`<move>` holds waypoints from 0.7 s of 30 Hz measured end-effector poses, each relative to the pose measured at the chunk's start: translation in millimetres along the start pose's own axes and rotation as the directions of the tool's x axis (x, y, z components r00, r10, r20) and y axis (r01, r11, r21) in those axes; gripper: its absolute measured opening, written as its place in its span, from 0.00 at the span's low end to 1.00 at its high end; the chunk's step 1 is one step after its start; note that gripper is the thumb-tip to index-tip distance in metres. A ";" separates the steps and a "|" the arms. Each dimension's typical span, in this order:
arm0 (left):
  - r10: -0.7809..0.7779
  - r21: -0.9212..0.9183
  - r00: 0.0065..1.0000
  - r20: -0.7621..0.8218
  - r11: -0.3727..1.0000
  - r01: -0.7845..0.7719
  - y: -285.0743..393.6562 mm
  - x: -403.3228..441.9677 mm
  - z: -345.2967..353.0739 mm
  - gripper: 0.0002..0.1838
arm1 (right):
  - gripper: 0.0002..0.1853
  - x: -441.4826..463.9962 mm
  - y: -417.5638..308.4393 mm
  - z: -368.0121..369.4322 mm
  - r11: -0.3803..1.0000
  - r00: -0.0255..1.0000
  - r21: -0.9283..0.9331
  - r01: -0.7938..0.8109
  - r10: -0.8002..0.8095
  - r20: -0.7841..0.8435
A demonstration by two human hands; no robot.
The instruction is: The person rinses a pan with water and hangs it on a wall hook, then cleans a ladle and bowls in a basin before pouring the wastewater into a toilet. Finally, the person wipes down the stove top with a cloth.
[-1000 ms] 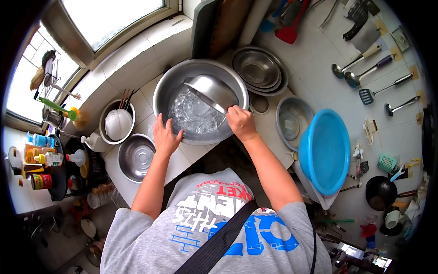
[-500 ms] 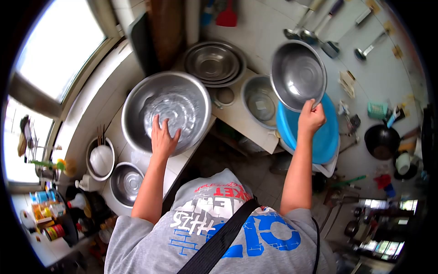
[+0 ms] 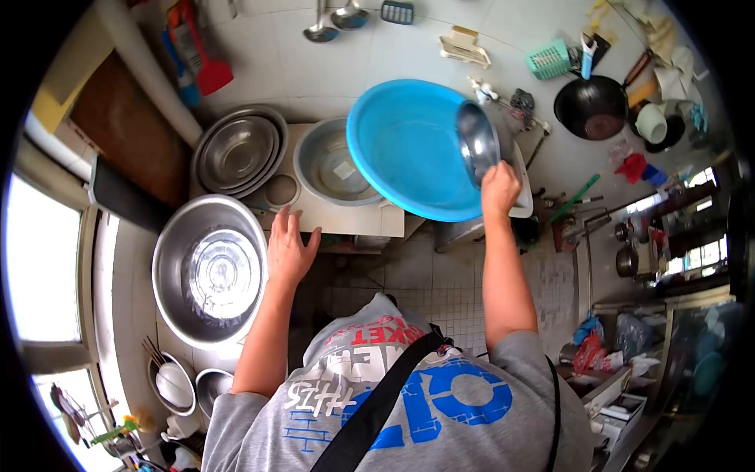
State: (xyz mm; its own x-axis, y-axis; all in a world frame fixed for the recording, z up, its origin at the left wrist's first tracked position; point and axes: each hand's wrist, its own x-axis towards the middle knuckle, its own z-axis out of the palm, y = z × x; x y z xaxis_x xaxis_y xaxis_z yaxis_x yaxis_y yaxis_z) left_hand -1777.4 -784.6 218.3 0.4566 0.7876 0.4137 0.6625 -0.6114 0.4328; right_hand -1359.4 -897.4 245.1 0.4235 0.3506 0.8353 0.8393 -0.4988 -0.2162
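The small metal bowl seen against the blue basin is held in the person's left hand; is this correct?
Not quite: the hand is wrong. The head view shows the small metal bowl, seen against the blue basin, held in the person's right hand; the left hand is empty, its fingers spread.

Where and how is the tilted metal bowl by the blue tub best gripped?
Probably take the bowl by its near rim, coming from the near side, where the right hand grips it. The bowl is tilted steeply, no handle shows, and the rim gives an edge to pinch.
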 end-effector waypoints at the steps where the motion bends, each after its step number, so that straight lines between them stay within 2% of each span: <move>1: 0.008 -0.018 1.000 0.017 1.000 -0.008 7.8 2.0 3.6 0.25 | 0.05 -3.6 -1.1 1.1 0.999 0.997 0.034 -0.028 0.025 0.070; 4: 0.001 -0.044 0.997 0.071 0.999 0.002 20.7 3.6 13.7 0.24 | 0.06 -7.1 -6.3 10.2 0.986 0.972 0.143 -0.090 0.055 0.230; 6: -0.008 -0.057 0.994 0.113 0.998 0.015 24.8 1.6 17.1 0.24 | 0.07 -7.4 -9.8 13.1 0.968 0.910 0.136 -0.209 0.142 0.390; 7: 0.015 -0.047 0.994 0.108 0.999 -0.010 23.5 -1.2 19.6 0.24 | 0.08 -7.9 -10.1 16.3 0.949 0.866 0.091 -0.303 0.235 0.442; 8: 0.038 -0.036 0.994 0.101 0.999 -0.035 21.8 -2.8 22.0 0.24 | 0.08 -12.2 -8.4 21.1 0.914 0.863 0.157 -0.373 0.280 0.421; 10: 0.031 -0.044 0.994 0.100 0.999 -0.027 22.1 -5.0 21.0 0.24 | 0.08 -12.3 -9.8 22.5 0.663 0.643 0.214 -0.717 0.511 0.570; 12: 0.001 -0.053 0.994 0.107 0.999 0.005 22.0 -8.4 18.7 0.24 | 0.07 -10.9 -6.1 29.2 0.375 0.503 0.339 -0.863 0.577 0.643; 13: -0.009 -0.057 0.994 0.109 0.998 0.016 21.7 -9.5 17.0 0.24 | 0.06 -11.6 -3.5 32.4 0.211 0.427 0.380 -0.901 0.589 0.686; 16: -0.017 -0.059 0.995 0.102 0.998 0.023 18.8 -10.1 14.0 0.23 | 0.03 -5.8 -5.2 27.4 -0.014 0.333 0.417 -0.909 0.578 0.745; 17: -0.009 -0.051 0.996 0.091 0.999 0.013 15.9 -11.1 14.3 0.24 | 0.04 -2.6 -9.0 24.7 -0.063 0.312 0.430 -0.901 0.596 0.740; 21: -0.039 -0.054 0.995 0.092 0.998 0.044 12.3 -13.6 8.7 0.24 | 0.05 12.9 -14.1 17.0 -0.151 0.337 0.506 -0.849 0.584 0.739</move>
State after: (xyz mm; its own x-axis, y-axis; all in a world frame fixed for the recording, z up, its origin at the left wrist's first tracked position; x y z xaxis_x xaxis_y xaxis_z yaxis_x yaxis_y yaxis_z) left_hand -1770.3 -802.2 210.9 0.4831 0.8144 0.3214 0.6490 -0.5795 0.4928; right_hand -1360.0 -872.4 250.4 0.8844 0.4127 -0.2181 -0.3135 0.1789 -0.9326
